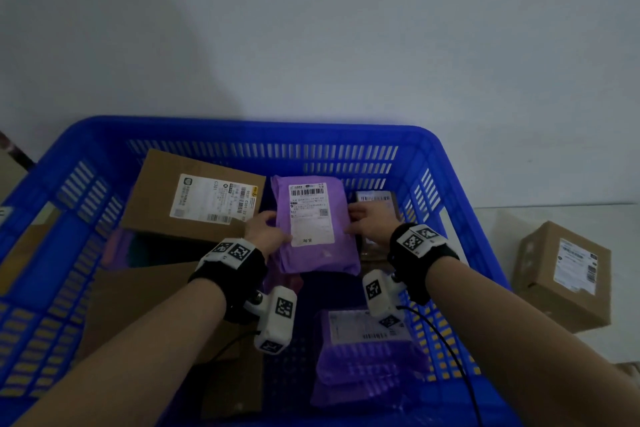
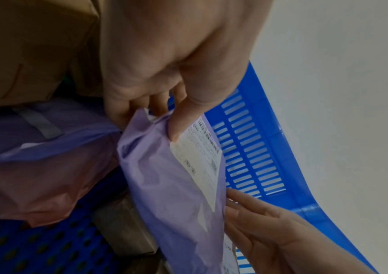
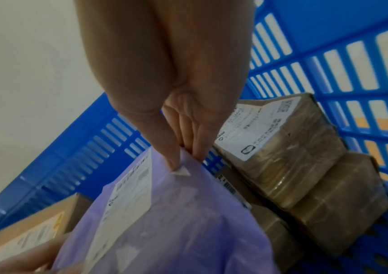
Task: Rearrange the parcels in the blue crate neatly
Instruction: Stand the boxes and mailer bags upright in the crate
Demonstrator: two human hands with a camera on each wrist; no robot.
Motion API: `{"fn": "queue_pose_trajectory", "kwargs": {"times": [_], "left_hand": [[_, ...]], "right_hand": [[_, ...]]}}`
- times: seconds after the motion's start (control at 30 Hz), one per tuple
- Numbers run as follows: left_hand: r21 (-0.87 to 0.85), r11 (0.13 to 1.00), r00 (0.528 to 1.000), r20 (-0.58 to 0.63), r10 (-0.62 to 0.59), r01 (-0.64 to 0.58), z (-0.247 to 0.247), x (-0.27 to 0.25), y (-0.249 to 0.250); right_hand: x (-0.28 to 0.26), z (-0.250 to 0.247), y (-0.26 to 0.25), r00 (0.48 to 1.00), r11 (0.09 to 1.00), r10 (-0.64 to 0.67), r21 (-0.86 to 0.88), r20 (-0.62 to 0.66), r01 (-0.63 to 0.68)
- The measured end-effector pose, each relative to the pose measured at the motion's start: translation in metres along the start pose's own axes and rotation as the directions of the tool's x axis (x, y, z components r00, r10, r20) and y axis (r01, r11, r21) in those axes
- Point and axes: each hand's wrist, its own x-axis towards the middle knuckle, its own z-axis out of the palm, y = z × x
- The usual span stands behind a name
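A purple mailer bag [image 1: 313, 222] with a white label is held above the middle of the blue crate [image 1: 242, 130]. My left hand [image 1: 268, 230] pinches its left edge, thumb on the label side [image 2: 176, 128] and fingers behind. My right hand [image 1: 369, 220] pinches its right edge [image 3: 183, 153] the same way. In the left wrist view the purple mailer bag [image 2: 164, 178] hangs tilted, label facing the slotted crate wall [image 2: 253, 148]. A large brown box [image 1: 194, 196] with a label lies in the crate's far left.
Taped brown parcels [image 3: 293, 161] lie stacked against the crate's right wall. A second purple bag [image 1: 367, 350] lies at the near right, a flat carton [image 1: 145, 302] at the near left, a pinkish bag [image 2: 38, 178] beneath. Outside, right, stands a brown box [image 1: 564, 270].
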Motion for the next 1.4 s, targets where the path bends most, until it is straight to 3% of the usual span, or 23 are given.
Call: {"fn": "queue_pose_trajectory", "kwargs": {"times": [0.17, 0.3, 0.4, 0.53, 0.8, 0.9, 1.1, 1.2, 1.27, 1.33, 1.4], "left_hand": [[0.024, 0.997, 0.997, 0.022, -0.073, 0.073, 0.001, 0.015, -0.008], [0.048, 0.994, 0.994, 0.048, -0.099, 0.097, 0.01, 0.029, -0.014], [0.039, 0.994, 0.993, 0.055, -0.105, 0.103, 0.022, 0.033, -0.015], [0.083, 0.991, 0.994, 0.036, -0.105, 0.101, 0.034, 0.032, -0.015], [0.311, 0.946, 0.99, 0.071, -0.119, 0.091, 0.046, 0.035, -0.022], [0.355, 0.93, 0.983, 0.112, -0.147, 0.098, 0.045, 0.031, -0.019], [0.39, 0.913, 0.969, 0.157, -0.189, 0.115, 0.035, 0.024, -0.017], [0.438, 0.885, 0.956, 0.161, -0.247, 0.156, 0.029, 0.017, -0.017], [0.5, 0.848, 0.931, 0.198, -0.308, 0.174, 0.027, 0.013, -0.016], [0.567, 0.797, 0.881, 0.244, -0.405, 0.209, 0.026, 0.004, -0.018], [0.65, 0.72, 0.795, 0.293, -0.532, 0.242, 0.026, -0.006, -0.024]], "right_hand": [[0.005, 0.002, 0.002, 0.985, 0.945, -0.16, -0.279, 0.064, 0.171], [0.008, 0.0, 0.009, 0.959, 0.718, -0.199, -0.636, 0.201, 0.282], [0.009, 0.001, 0.017, 0.959, 0.566, -0.118, -0.776, 0.256, 0.277], [0.01, 0.001, 0.023, 0.96, 0.481, -0.084, -0.833, 0.267, 0.274], [0.013, -0.002, 0.031, 0.959, 0.413, -0.056, -0.868, 0.277, 0.274], [0.013, -0.002, 0.031, 0.96, 0.45, -0.109, -0.848, 0.258, 0.28], [0.0, -0.014, 0.008, 0.978, 0.781, -0.187, -0.59, 0.094, 0.206], [-0.016, -0.027, -0.005, 0.991, 0.802, -0.061, -0.586, 0.115, 0.117], [-0.025, -0.031, -0.004, 0.977, 0.789, 0.138, -0.614, 0.164, -0.008], [-0.033, -0.026, 0.004, 0.901, 0.735, 0.364, -0.667, 0.236, -0.123], [-0.036, -0.015, 0.015, 0.824, 0.596, 0.505, -0.794, 0.256, -0.118]]}}
